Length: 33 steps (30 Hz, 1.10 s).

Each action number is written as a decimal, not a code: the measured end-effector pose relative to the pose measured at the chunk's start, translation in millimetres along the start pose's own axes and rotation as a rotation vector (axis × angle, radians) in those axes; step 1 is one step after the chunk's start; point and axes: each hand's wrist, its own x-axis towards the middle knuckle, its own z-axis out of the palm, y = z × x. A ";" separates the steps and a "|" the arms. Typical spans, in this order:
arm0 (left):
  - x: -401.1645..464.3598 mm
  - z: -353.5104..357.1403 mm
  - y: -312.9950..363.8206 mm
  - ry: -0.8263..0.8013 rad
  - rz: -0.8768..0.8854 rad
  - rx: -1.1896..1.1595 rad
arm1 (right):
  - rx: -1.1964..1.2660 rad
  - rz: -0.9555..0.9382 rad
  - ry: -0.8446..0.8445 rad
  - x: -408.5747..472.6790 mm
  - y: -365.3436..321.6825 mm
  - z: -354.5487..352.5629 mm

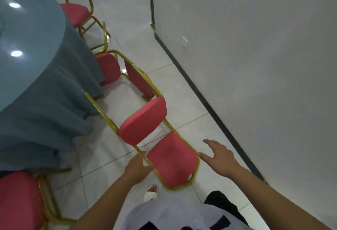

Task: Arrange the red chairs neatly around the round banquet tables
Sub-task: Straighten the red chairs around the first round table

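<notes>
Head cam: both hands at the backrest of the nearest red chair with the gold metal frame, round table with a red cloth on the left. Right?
Not quite. The cloth on the round table is blue-grey, not red, as the head view shows. The rest holds: the left hand and right hand are at the backrest of the nearest red chair with the gold metal frame, with the table on the left.

Banquet hall: clothed round table [27, 51], red chairs [144, 120].

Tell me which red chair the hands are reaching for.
The chair directly ahead, between left hand and right hand. Its backrest faces the person; the other chairs stand farther away.
</notes>
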 end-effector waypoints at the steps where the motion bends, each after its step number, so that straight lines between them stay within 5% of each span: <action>1: 5.0 4.1 6.3 0.023 -0.029 -0.015 | -0.011 -0.021 -0.027 14.8 9.0 -5.6; 8: -3.1 88.3 55.8 0.235 -0.341 -0.382 | -0.176 -0.264 -0.279 107.6 74.9 -50.7; 18: -42.9 240.1 110.9 0.236 -0.640 -0.674 | -0.257 -0.322 -0.493 166.4 153.7 -71.5; 27: 38.7 353.0 28.1 0.161 -0.825 -0.837 | -0.325 -0.133 -0.607 236.0 225.0 56.6; 33: 156.6 422.5 -45.2 0.129 -0.784 -0.898 | -0.104 0.078 -0.598 303.1 266.1 185.0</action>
